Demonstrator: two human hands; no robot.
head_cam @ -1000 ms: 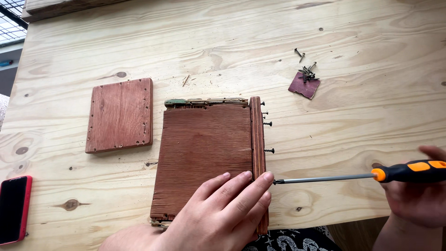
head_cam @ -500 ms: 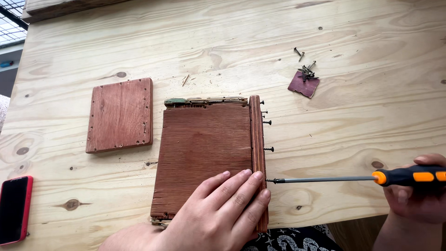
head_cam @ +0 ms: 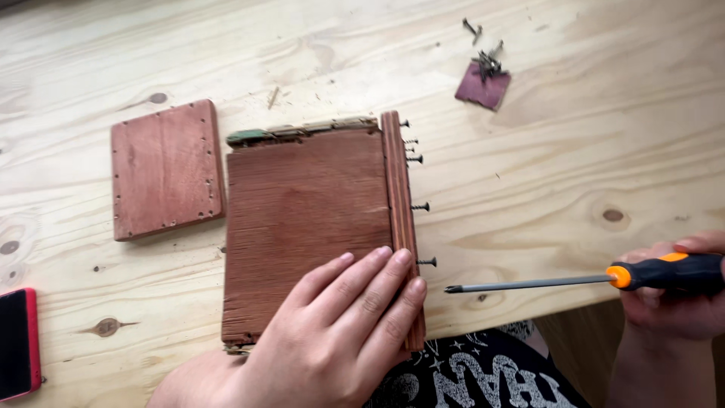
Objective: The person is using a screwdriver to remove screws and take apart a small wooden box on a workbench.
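Left hand (head_cam: 343, 325): flat and open, palm down on the near right corner of the wooden panel assembly (head_cam: 310, 227), fingertips reaching its right edge strip (head_cam: 400, 219); pressing, not gripping.
Right hand (head_cam: 676, 291): closed around the black-and-orange handle of the screwdriver (head_cam: 574, 279), at the near right edge of the table (head_cam: 529, 174).
Screwdriver tip: now in open air, just right of and slightly nearer than the nearest of the protruding screws (head_cam: 427, 261); apart from it.
Change: half a second ago the tip sat at the edge strip by that screw; the shaft has since drawn back to the right and the tip is off the screw head.
Meaning: judged as a break in engagement; the tip would need re-seating in a head before any turning.
Protruding screws: five stand out of the right edge strip, three close together far, one mid, one near.
Wooden panel assembly: centre of table, unmoved.
Loose board (head_cam: 166, 170): left of it, just beside.
Spare screws (head_cam: 487, 60): heaped on a small reddish scrap (head_cam: 482, 87), far right.
Red-edged phone (head_cam: 16, 344): near left edge.
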